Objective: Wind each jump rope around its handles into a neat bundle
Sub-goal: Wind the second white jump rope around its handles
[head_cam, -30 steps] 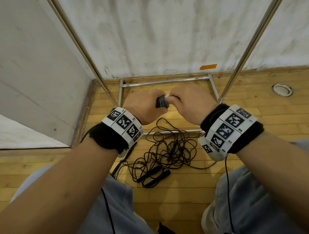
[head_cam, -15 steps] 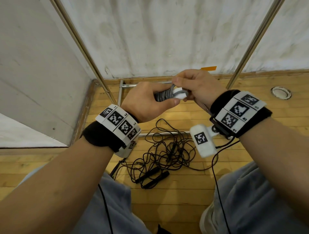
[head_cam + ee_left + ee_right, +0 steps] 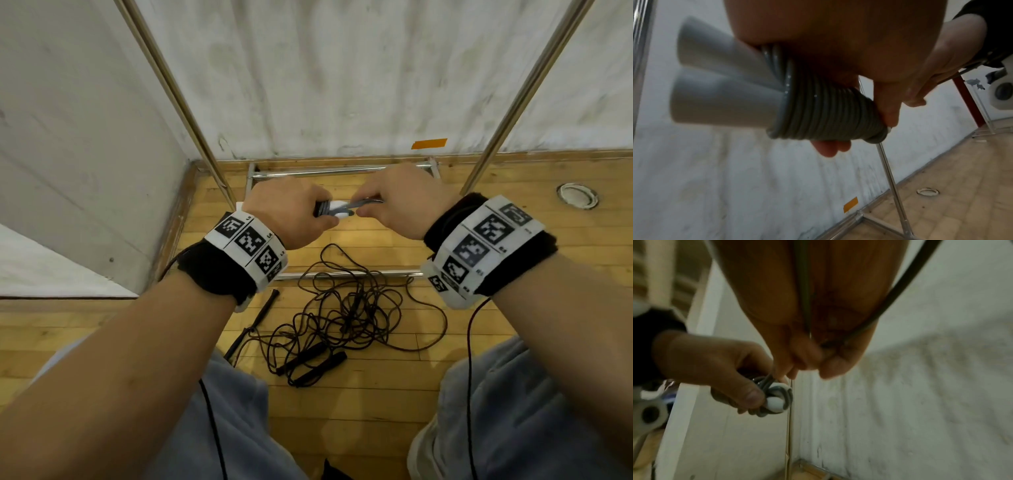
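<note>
My left hand [image 3: 291,214] grips a grey jump rope bundle [image 3: 329,209] with two grey handles [image 3: 721,78] side by side, the cord [image 3: 826,116] coiled tightly round them. My right hand [image 3: 397,205] pinches the loose end of the grey cord [image 3: 364,204] right beside the bundle's white tips [image 3: 775,402]. Below my hands, on the wooden floor, lies a tangled black jump rope [image 3: 346,308] with its black handles [image 3: 315,363] at the near side.
A metal rack frame [image 3: 339,169] stands on the floor against the white wall, its slanted poles [image 3: 178,99] rising on both sides of my hands. A round floor fitting [image 3: 577,195] lies to the right. My knees in grey trousers [image 3: 513,411] flank the black rope.
My right hand has come down from above the bundle to level with it and drawn the cord end out to the right. The left hand sank a little, still holding the bundle.
</note>
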The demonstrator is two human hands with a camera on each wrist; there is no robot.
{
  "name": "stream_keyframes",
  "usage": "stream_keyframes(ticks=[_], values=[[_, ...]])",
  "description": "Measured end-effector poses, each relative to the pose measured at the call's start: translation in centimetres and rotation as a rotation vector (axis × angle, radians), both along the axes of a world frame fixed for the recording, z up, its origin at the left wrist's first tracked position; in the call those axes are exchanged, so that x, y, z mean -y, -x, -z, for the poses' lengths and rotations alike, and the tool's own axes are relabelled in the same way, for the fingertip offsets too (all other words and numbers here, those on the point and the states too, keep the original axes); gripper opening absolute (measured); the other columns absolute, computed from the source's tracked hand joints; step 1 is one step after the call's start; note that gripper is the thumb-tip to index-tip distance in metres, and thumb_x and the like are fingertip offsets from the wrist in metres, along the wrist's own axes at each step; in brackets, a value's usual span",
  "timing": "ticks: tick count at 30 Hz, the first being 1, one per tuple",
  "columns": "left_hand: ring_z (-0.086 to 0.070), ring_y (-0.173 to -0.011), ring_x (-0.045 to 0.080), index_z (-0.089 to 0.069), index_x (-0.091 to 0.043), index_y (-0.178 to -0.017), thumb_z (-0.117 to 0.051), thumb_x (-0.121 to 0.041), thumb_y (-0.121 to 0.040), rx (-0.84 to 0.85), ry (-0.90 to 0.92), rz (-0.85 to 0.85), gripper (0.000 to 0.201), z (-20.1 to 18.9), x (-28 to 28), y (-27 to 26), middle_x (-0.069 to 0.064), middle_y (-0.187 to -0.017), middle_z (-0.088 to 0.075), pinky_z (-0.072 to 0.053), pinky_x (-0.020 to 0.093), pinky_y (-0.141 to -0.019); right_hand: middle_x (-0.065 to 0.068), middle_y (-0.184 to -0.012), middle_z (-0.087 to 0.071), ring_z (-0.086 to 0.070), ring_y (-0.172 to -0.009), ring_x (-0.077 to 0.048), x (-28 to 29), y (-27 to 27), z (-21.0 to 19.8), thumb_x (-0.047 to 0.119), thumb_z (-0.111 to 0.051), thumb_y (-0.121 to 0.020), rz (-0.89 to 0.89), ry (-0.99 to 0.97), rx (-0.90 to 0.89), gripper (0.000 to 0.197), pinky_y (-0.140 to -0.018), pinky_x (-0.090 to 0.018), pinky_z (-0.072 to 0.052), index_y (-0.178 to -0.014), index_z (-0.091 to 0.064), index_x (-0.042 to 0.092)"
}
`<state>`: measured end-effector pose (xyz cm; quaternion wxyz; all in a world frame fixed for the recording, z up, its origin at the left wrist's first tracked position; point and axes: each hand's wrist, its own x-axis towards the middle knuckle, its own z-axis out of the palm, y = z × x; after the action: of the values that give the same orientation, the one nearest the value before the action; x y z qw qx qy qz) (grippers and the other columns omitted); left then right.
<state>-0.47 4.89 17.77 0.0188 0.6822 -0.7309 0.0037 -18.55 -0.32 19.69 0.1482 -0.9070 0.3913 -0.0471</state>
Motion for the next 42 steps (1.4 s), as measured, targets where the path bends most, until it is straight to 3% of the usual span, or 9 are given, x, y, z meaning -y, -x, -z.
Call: stream_keyframes(ticks=[5, 9, 12, 15, 18, 22, 26, 32, 42], values=[[-0.043, -0.057, 0.001, -0.061, -0.037, -0.090, -0.049, -0.061, -0.087, 0.037, -0.029, 0.020, 0.027, 0.8, -0.1, 0.1, -0.014, -0.063, -0.052, -0.024, 0.023, -0.047, 0.004, -0.069, -0.050, -0.045, -0.063, -0.015, -0.6, -0.4, 0.4, 0.035, -0.039, -0.099, 0.028, 0.095, -0.206, 0.030, -0.050, -0.027, -0.025, -0.093, -0.064, 0.020], [-0.053, -0.065, 0.011, -0.056, -0.036, -0.085, -0.050, -0.060, -0.087, -0.013, -0.105, 0.111, 0.025, 1.1, -0.4, 1.0, -0.013, -0.065, -0.055, -0.034, 0.026, -0.053, 0.001, -0.081, -0.056, -0.051, -0.076, -0.020, -0.2, -0.2, 0.3, 0.037, -0.035, -0.099, 0.011, 0.100, -0.181, 0.031, -0.062, -0.030, -0.033, -0.094, -0.061, 0.020], [-0.053, -0.064, 0.012, -0.060, -0.035, -0.086, -0.054, -0.059, -0.085, -0.228, -0.071, 0.157, 0.026, 0.0, -0.8, 1.2, -0.012, -0.063, -0.055, -0.044, 0.030, -0.059, -0.003, -0.080, -0.063, -0.058, -0.077, -0.022, 0.9, 0.7, 0.1, 0.040, -0.038, -0.098, 0.042, -0.124, 0.085, 0.034, -0.061, -0.030, -0.038, -0.079, -0.061, 0.024], [-0.049, -0.055, 0.004, -0.070, -0.032, -0.099, -0.059, -0.056, -0.077, -0.561, 0.029, 0.119, 0.035, -1.5, -1.3, 1.4, -0.015, -0.058, -0.056, -0.036, 0.026, -0.055, 0.007, -0.056, -0.056, -0.052, -0.053, -0.009, 1.7, 1.5, 0.0, 0.046, -0.047, -0.094, 0.128, -0.350, 0.444, 0.043, -0.057, -0.021, -0.045, -0.058, -0.062, 0.026], [-0.053, -0.055, 0.004, -0.071, -0.029, -0.095, -0.067, -0.045, -0.077, -0.970, 0.052, 0.058, 0.025, -2.8, -1.6, 2.1, -0.013, -0.063, -0.062, -0.041, 0.028, -0.052, 0.000, -0.056, -0.046, -0.041, -0.051, -0.014, 2.1, 1.2, 0.1, 0.049, -0.049, -0.092, 0.227, -0.607, 0.701, 0.051, -0.049, -0.019, -0.043, -0.079, -0.064, 0.002], [-0.056, -0.061, 0.024, -0.067, -0.022, -0.091, -0.066, -0.036, -0.083, -1.091, 0.226, -0.049, 0.017, -3.4, -1.2, 2.3, 0.016, -0.075, -0.066, -0.047, 0.045, -0.053, 0.006, -0.051, -0.042, -0.028, -0.041, -0.010, 0.8, -0.5, 0.6, 0.025, -0.044, -0.099, 0.256, -0.801, 0.942, 0.024, -0.037, -0.019, -0.026, -0.081, -0.058, 0.018], [-0.058, -0.065, 0.017, -0.066, -0.016, -0.098, -0.063, -0.041, -0.084, -0.975, 0.277, -0.153, 0.028, -2.9, -0.6, 1.9, -0.001, -0.074, -0.065, -0.052, 0.046, -0.065, 0.004, -0.056, -0.043, -0.033, -0.040, -0.004, -0.4, -1.6, 0.5, 0.019, -0.041, -0.099, 0.237, -0.455, 0.809, 0.025, -0.042, -0.020, -0.029, -0.081, -0.057, 0.014], [-0.059, -0.072, 0.015, -0.066, -0.024, -0.103, -0.058, -0.052, -0.082, -0.779, 0.292, -0.148, 0.036, -2.5, -0.3, 0.7, -0.007, -0.079, -0.064, -0.052, 0.039, -0.068, 0.001, -0.081, -0.057, -0.048, -0.074, -0.016, -0.7, -1.2, 0.1, 0.025, -0.046, -0.097, 0.062, 0.028, 0.301, 0.019, -0.067, -0.031, -0.036, -0.099, -0.060, 0.013], [-0.054, -0.074, 0.015, -0.059, -0.029, -0.115, -0.051, -0.058, -0.088, -0.389, 0.297, -0.176, 0.039, -1.2, 0.3, 0.7, -0.010, -0.082, -0.059, -0.037, 0.028, -0.060, 0.002, -0.067, -0.045, -0.042, -0.057, -0.012, -1.2, -1.9, -0.2, 0.030, -0.033, -0.101, 0.173, 0.016, -0.137, 0.027, -0.048, -0.028, -0.029, -0.091, -0.054, 0.015]])
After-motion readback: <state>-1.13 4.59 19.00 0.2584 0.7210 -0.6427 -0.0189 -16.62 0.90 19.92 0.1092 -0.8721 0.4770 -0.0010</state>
